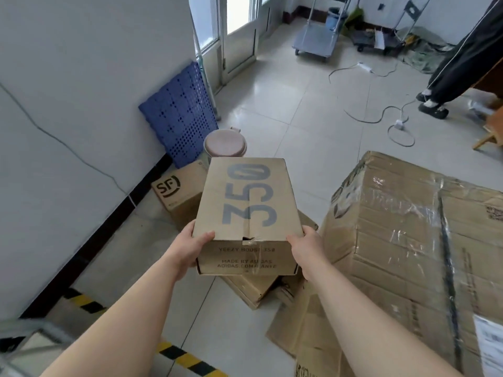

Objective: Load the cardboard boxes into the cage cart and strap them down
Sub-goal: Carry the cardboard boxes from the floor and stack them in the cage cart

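While we've got the tan cardboard shoebox with the big grey "350" on its lid [246, 202] up in the air, pretty much everything else sits around it. Right of the shoebox is a huge brown cardboard carton wrapped in clear tape [413, 240], with a white shipping label near its lower right edge that's too blurry to read. Directly under the shoebox there's a squashed pile of flattened brown cardboard [255, 291] on the pale tiled floor [313, 126]. Behind it to the left, a smaller brown box printed "SF" [177, 194] sits by the white wall [81, 91], and a round pinkish-lidded bin [225, 145] pokes out just past the shoebox's far end. A blue perforated plastic panel [181, 115] leans on the wall beyond that. Far behind the shoebox: a grey flat trolley [315, 40], loose white cables [381, 112], and somebody's leg in black trousers [460, 63].

Both our arms reach forward, bare. Our left hand [194, 247] wraps the shoebox's near left corner, thumb on the lid, fingers curled under. Our right hand [306, 247] clamps the near right corner the same way.

The near end panel reads "YEEZY BOOST 350", "MADE BY ADIDAS", then an adidas.com line we can't fully make out. The lid edge is torn there.
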Tool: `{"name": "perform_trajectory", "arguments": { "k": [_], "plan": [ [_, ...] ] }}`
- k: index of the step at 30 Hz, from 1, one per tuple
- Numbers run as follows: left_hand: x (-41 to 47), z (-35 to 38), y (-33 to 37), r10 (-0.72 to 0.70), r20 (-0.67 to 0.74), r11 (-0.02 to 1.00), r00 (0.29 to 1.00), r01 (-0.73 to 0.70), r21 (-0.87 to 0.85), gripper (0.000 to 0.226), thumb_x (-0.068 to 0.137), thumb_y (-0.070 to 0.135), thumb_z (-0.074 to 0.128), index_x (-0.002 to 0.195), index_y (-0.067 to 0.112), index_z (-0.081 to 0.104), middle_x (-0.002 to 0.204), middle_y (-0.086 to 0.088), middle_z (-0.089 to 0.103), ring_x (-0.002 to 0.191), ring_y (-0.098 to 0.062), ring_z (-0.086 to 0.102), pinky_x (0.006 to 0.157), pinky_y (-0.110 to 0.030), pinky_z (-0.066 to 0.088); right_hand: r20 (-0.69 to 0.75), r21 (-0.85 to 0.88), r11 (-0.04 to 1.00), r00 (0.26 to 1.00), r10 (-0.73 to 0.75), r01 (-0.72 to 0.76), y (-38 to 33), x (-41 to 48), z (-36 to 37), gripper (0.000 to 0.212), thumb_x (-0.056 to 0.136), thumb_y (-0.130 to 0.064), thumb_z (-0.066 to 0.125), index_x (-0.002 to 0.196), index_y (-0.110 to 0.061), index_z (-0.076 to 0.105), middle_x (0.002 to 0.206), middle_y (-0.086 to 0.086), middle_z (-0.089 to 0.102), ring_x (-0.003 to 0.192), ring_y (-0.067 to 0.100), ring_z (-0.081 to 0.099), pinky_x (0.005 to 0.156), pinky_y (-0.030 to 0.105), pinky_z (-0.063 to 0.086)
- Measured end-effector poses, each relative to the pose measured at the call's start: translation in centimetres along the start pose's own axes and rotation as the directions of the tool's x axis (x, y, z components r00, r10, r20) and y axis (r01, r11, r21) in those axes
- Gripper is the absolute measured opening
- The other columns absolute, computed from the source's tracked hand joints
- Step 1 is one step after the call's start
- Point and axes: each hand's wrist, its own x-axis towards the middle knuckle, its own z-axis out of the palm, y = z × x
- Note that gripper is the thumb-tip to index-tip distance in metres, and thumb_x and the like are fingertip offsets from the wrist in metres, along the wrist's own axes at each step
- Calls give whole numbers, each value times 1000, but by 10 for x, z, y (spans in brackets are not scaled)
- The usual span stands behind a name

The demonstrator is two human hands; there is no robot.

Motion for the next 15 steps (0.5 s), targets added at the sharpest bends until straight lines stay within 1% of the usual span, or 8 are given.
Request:
{"name": "perform_trajectory", "arguments": {
  "k": [2,3,6,9,11,12,13,15],
  "plan": [
    [9,7,-13,-9,-2,999,1000,9,44,48,95,27,59,138,29,39,124,-4,58,100,-20,56,69,-33,45,-3,-35,998,999,49,-49,10,10,6,18,94,-11,47,109,-17,55,114,7,60,92,23,58,67,30,48],
    [11,10,-20,-9,-7,997,1000,10,71,51,95,26,59,140,27,37,125,-4,57,102,-19,54,73,-33,45,-3,-58,996,997,71,-71,15,14,9,20,94,-10,48,112,-16,55,115,7,60,94,24,57,71,31,48],
    [15,18,-36,-18,-12,989,1000,19,146,60,93,25,62,145,21,32,131,-4,53,112,-22,52,90,-37,46,12,-122,986,993,117,-115,23,21,15,32,92,-13,53,124,-13,51,119,6,59,98,24,56,72,31,47],
    [15,27,-49,-40,-29,978,999,45,206,59,94,22,61,145,18,31,133,-5,52,115,-22,50,91,-35,44,37,-161,967,978,205,-197,25,23,17,40,95,-20,54,132,-10,45,128,9,55,101,25,52,77,32,44],
    [13,34,-53,-44,-50,973,998,54,223,57,95,22,58,145,18,31,135,-6,51,117,-23,49,98,-38,44,81,-149,956,961,266,-252,26,23,17,48,96,-24,55,138,-8,40,134,10,51,101,25,48,78,31,41],
    [12,38,-53,-42,-62,972,997,56,229,56,96,22,56,145,18,30,136,-6,50,120,-24,49,103,-41,42,101,-139,954,954,282,-267,27,22,18,51,95,-25,55,140,-8,38,136,9,50,105,26,48,79,31,40],
    [9,42,-52,-42,-78,970,996,59,234,54,97,22,55,145,18,30,137,-6,49,123,-25,48,105,-41,41,114,-130,955,953,281,-266,26,21,18,53,95,-27,56,141,-9,37,138,9,49,111,27,49,81,31,39],
    [4,50,-45,-34,-136,963,990,69,259,51,98,22,54,143,16,33,137,-7,50,123,-27,49,102,-42,42,118,-108,968,964,240,-228,24,16,16,51,94,-29,57,140,-12,41,137,7,52,117,28,51,83,31,42]
  ]
}}
